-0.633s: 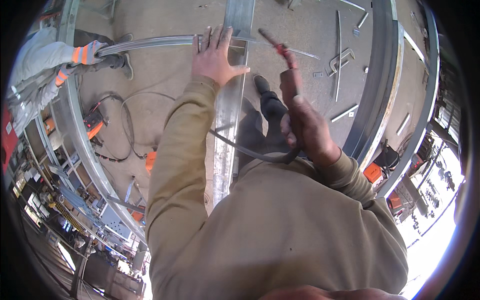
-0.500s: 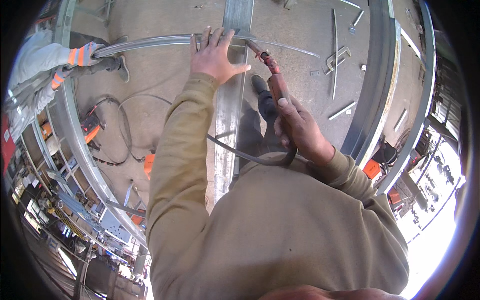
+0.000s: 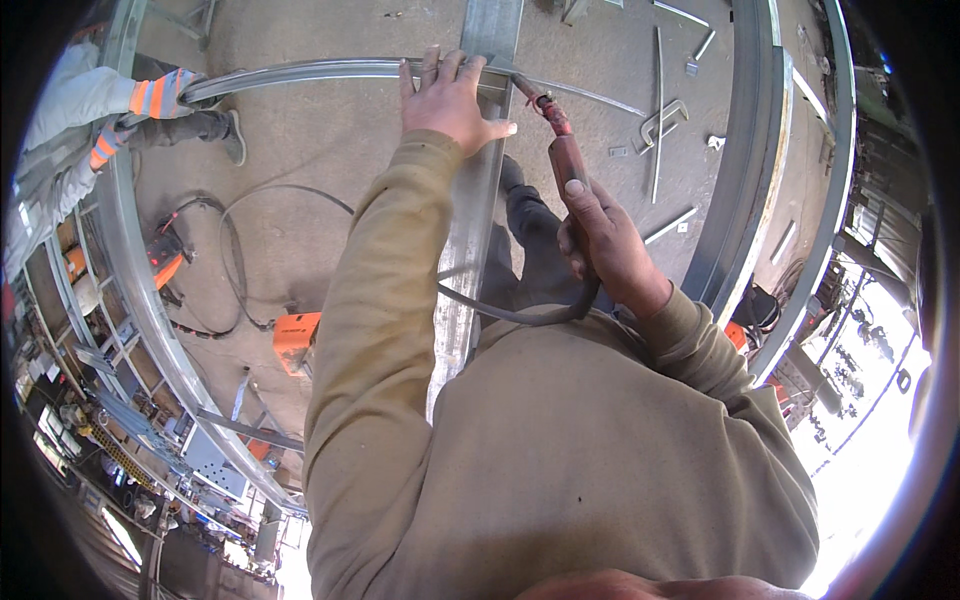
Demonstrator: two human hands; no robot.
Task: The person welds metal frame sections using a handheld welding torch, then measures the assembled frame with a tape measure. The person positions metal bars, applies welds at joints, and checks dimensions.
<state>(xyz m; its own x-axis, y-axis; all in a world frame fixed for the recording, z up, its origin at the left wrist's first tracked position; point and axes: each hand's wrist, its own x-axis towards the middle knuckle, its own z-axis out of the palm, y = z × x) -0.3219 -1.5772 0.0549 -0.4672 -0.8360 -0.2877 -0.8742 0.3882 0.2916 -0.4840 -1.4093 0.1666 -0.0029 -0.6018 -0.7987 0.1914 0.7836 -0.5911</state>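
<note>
My left hand (image 3: 450, 110) lies with its fingers spread across a long metal bar (image 3: 310, 70), thumb stretched out to the right. The bar rests crosswise on a wide steel beam (image 3: 490, 30) that runs away from me. My right hand (image 3: 612, 245) is wrapped around the red handle of a welding torch (image 3: 568, 170). The torch's worn neck points up and left, and its tip is at the bar's right end by the beam. Whether the tip touches the metal is too small to tell. From the handle a dark cable (image 3: 520, 318) loops back left.
At the left, another person's gloved hand (image 3: 165, 95) holds the bar's far end. Orange machines (image 3: 297, 340) and looped cables lie on the floor at left. A C-clamp (image 3: 662, 125) and thin metal strips lie to the right. Long steel beams (image 3: 745, 170) flank both sides.
The view has shifted a little, so my hands and the torch appear slightly further right. My left hand stays on the bar, and the torch is still held at its right end.
</note>
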